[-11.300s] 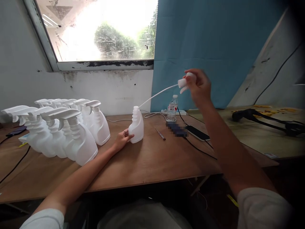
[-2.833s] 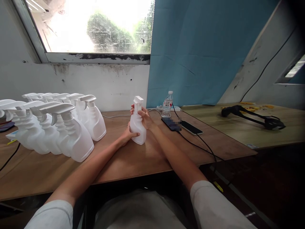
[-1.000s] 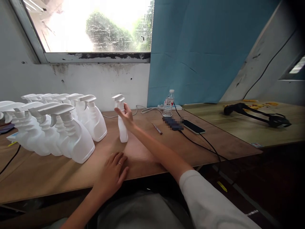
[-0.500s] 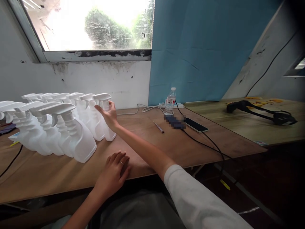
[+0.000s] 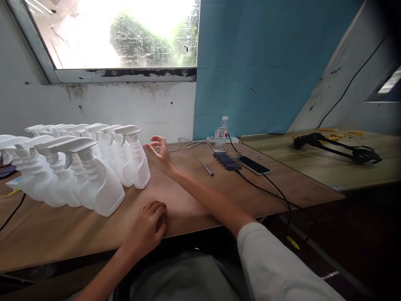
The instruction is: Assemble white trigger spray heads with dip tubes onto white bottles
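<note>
The left hand [image 5: 152,223] rests near the close edge of the worktop [image 5: 188,200], fingers loosely bent, with nothing seen in its hold. It lies well clear of the bottles, a good place for it, since a stray wrist could nudge them.

Next comes the front row, its end bottle [image 5: 106,188] upright with the trigger head pointing left. Beyond it, the right hand [image 5: 163,156] hangs just beside the end bottle [image 5: 140,167] of the back row, fingers half open, holding nothing and apart from the plastic. That bottle stands upright, close to its neighbour; I cannot tell whether the two touch.

The bottles look light, so a bump could well tip several. Good handling here would mean keeping the fingers wide until clear of the trigger, moving straight sideways, and lining up bases rather than heads.

As for writing, the bottles show no label on the sides in view. Further back, the water bottle [image 5: 221,142] wears a red and white label, too small to read. Off to the right, a sticker [image 5: 337,188] on the neighbouring table is also unreadable.
</note>
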Tool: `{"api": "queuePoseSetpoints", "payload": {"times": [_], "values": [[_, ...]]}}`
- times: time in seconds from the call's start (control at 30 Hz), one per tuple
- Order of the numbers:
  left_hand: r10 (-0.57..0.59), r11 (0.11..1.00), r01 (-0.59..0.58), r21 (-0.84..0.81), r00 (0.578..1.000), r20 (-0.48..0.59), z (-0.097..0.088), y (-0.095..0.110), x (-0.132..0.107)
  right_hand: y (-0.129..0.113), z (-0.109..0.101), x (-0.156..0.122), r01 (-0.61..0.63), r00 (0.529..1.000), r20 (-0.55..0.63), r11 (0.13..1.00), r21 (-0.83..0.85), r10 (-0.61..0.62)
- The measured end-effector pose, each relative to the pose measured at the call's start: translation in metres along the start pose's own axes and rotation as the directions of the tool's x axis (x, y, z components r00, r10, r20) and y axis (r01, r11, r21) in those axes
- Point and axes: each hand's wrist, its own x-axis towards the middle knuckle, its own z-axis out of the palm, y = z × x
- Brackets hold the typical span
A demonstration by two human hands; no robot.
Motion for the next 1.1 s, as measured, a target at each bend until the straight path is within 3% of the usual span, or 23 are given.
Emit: {"api": "queuePoseSetpoints", "payload": {"times": [0.1,0.23,0.3,0.4,0.53,0.77,0.9,1.03,1.1], "values": [[0.037,0.994,-0.047,0.094,0.994,0.105,-0.005,0.004,0.02,0.026,-0.047,-0.011,0.024,0.998,0.066,0.99,-0.137,-0.015],[0.192,0.949,-0.229,0.215,0.965,0.18,0.004,-0.001,0.063,0.064,-0.097,-0.026,-0.088,0.982,0.141,0.961,-0.261,0.128],[0.237,0.937,-0.282,0.207,0.947,0.217,0.016,-0.006,0.088,0.077,-0.11,-0.031,-0.114,0.969,0.184,0.957,-0.266,0.167],[0.192,0.96,-0.233,0.158,0.952,0.239,0.035,-0.014,0.123,0.087,-0.115,-0.034,-0.152,0.953,0.218,0.953,-0.262,0.212],[0.113,0.98,-0.142,0.14,0.974,0.197,0.05,-0.022,0.146,0.084,-0.115,-0.036,-0.207,0.934,0.235,0.944,-0.257,0.269],[0.107,0.992,-0.116,0.041,0.98,0.169,0.052,-0.033,0.142,0.065,-0.111,-0.039,-0.27,0.906,0.266,0.933,-0.237,0.33],[0.075,0.997,-0.071,-0.032,0.986,0.147,0.049,-0.038,0.143,0.042,-0.081,-0.014,-0.212,0.911,0.318,0.96,-0.184,0.262],[-0.021,0.937,0.06,-0.345,0.993,0.117,0.05,-0.045,0.146,0.009,-0.036,0.028,-0.084,0.902,0.418,0.994,-0.074,0.107],[-0.068,0.875,0.112,-0.471,0.992,0.109,0.049,-0.047,0.147,-0.005,-0.016,0.044,-0.098,0.891,0.441,0.994,-0.041,0.106]]}}
